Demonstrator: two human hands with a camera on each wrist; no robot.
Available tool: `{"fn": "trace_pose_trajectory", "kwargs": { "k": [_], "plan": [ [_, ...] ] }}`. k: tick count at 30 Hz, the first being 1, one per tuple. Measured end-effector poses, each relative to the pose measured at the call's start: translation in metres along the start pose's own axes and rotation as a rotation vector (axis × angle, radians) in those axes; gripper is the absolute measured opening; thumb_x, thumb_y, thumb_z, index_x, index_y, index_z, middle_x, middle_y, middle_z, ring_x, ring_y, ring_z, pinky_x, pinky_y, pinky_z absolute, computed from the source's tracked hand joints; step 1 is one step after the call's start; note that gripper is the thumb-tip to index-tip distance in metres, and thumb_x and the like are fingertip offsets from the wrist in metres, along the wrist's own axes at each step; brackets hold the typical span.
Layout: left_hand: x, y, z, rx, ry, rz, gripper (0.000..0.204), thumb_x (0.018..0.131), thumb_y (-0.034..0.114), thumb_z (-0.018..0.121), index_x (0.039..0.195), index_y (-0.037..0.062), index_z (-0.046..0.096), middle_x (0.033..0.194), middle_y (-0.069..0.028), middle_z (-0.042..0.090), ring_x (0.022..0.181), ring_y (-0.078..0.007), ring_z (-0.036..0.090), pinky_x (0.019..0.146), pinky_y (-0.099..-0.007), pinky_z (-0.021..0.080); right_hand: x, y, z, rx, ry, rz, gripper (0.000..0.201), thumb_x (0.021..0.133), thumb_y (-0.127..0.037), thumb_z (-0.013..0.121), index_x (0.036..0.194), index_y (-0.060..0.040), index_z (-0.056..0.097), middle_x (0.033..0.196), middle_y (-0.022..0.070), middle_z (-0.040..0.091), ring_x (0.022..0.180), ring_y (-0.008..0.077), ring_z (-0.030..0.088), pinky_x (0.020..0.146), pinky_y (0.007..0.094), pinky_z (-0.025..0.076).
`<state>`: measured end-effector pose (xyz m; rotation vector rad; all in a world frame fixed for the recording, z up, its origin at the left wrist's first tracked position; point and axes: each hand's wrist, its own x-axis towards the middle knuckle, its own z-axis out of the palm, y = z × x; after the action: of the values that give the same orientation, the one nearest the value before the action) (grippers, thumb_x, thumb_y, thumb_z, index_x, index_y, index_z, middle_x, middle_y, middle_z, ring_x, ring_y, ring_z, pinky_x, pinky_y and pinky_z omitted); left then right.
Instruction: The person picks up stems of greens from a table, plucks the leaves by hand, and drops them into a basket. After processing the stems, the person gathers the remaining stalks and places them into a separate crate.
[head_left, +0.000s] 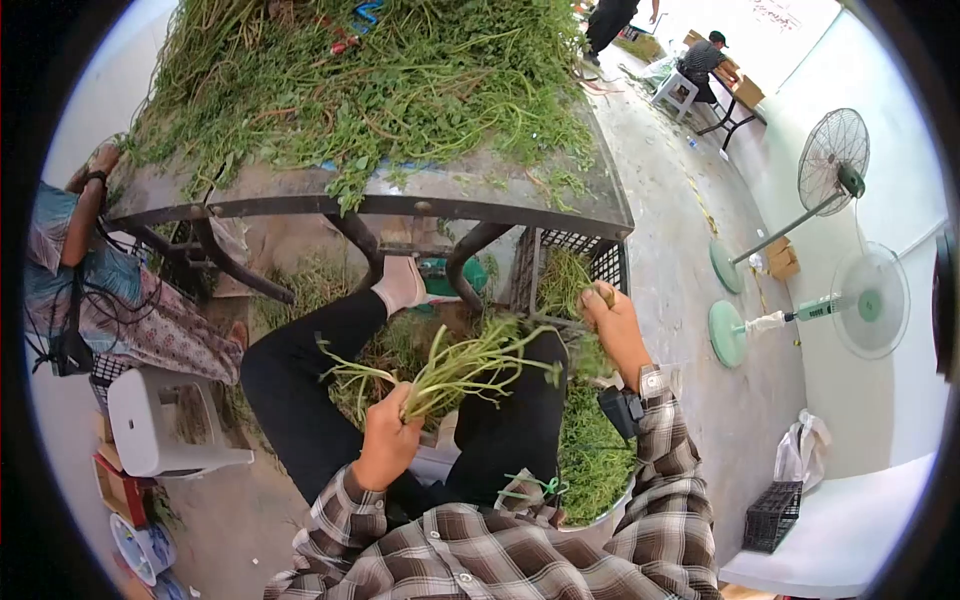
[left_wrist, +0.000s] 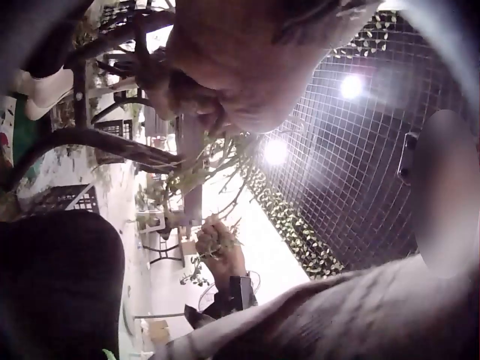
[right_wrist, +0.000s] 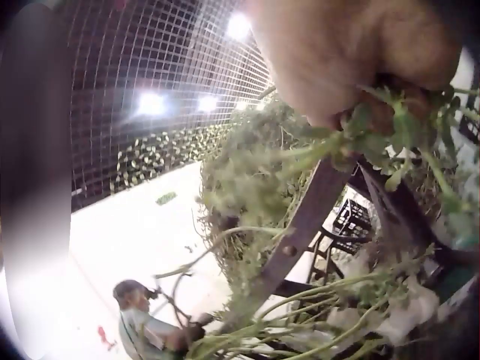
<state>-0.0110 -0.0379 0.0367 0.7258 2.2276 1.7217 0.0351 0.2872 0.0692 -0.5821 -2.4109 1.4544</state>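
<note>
My left hand [head_left: 388,438] grips a bunch of long green stems [head_left: 470,370] over my lap, the stems fanning out to the right and upward. My right hand [head_left: 618,330] is held apart to the right, above the knee, its fingers curled round leafy green sprigs [right_wrist: 405,135]. In the right wrist view the sprigs poke out under the fingers, and the left hand's stems cross the bottom. The left wrist view shows the left hand [left_wrist: 232,64] large and dark at the top, with the right hand [left_wrist: 221,251] farther off.
A table [head_left: 400,190] heaped with greens [head_left: 380,90] stands ahead. To the right are a black crate [head_left: 608,262] and a basin of greens [head_left: 595,450]. A white stool [head_left: 160,420] and another person [head_left: 110,260] are at left, standing fans [head_left: 835,160] at right.
</note>
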Motion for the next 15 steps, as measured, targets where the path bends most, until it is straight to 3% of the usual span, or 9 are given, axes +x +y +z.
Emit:
{"fn": "trace_pose_trajectory", "kwargs": {
  "k": [1, 2, 4, 5, 11, 15],
  "plan": [
    [0.001, 0.001, 0.0, 0.001, 0.002, 0.01, 0.01, 0.077, 0.002, 0.058, 0.086, 0.0006, 0.053, 0.066, -0.0142, 0.05, 0.059, -0.0265, 0.053, 0.056, -0.0332, 0.042, -0.006, -0.013, 0.002, 0.195, -0.034, 0.091, 0.017, 0.089, -0.02, 0.05, 0.081, -0.0055, 0.053, 0.064, -0.0006, 0.049, 0.055, 0.0087, 0.045, 0.044, 0.0235, 0.034],
    [0.001, 0.001, 0.0, -0.151, -0.011, -0.073, 0.008, 0.081, 0.006, 0.056, 0.087, 0.0007, 0.054, 0.066, -0.0092, 0.048, 0.058, -0.0201, 0.048, 0.055, -0.03, 0.039, -0.011, -0.019, 0.004, 0.389, -0.076, 0.182, 0.017, 0.09, -0.021, 0.049, 0.083, -0.0066, 0.053, 0.065, -0.0037, 0.048, 0.056, 0.0041, 0.042, 0.043, 0.0198, 0.03],
    [0.003, 0.003, -0.003, -0.451, -0.036, -0.234, 0.013, 0.09, 0.014, 0.053, 0.091, 0.001, 0.055, 0.064, 0.001, 0.043, 0.058, -0.0072, 0.037, 0.052, -0.0235, 0.033, -0.013, -0.02, 0.01, 0.459, -0.081, 0.205, 0.016, 0.089, -0.022, 0.05, 0.083, -0.0082, 0.054, 0.066, -0.0039, 0.049, 0.057, 0.0038, 0.042, 0.043, 0.0174, 0.03],
    [0.004, 0.007, -0.005, -0.492, -0.039, -0.291, 0.019, 0.092, 0.02, 0.051, 0.093, 0.0014, 0.054, 0.064, 0.0036, 0.042, 0.056, -0.0049, 0.035, 0.05, -0.0213, 0.029, -0.017, -0.029, 0.011, 0.506, -0.096, 0.244, 0.015, 0.089, -0.02, 0.049, 0.084, -0.0074, 0.054, 0.065, -0.0034, 0.049, 0.055, 0.0038, 0.042, 0.044, 0.0176, 0.03],
    [0.003, 0.006, -0.011, -0.665, -0.055, -0.37, 0.028, 0.091, 0.029, 0.052, 0.095, 0.0005, 0.051, 0.06, 0.0014, 0.041, 0.048, -0.0064, 0.034, 0.046, -0.0224, 0.029, -0.021, -0.032, 0.021, 0.893, -0.291, 0.274, 0.013, 0.09, -0.018, 0.049, 0.093, -0.0059, 0.053, 0.068, -0.0024, 0.046, 0.053, 0.0037, 0.037, 0.045, 0.0183, 0.031],
    [0.003, 0.005, -0.01, -0.756, -0.046, -0.37, 0.027, 0.091, 0.027, 0.052, 0.096, 0.0003, 0.051, 0.06, 0.0017, 0.041, 0.047, -0.0068, 0.034, 0.045, -0.0226, 0.029, -0.02, -0.033, 0.031, 0.95, -0.283, 0.235, 0.013, 0.091, -0.017, 0.048, 0.089, -0.005, 0.052, 0.066, -0.0016, 0.043, 0.053, 0.0052, 0.035, 0.045, 0.0185, 0.028]
  ]
}}
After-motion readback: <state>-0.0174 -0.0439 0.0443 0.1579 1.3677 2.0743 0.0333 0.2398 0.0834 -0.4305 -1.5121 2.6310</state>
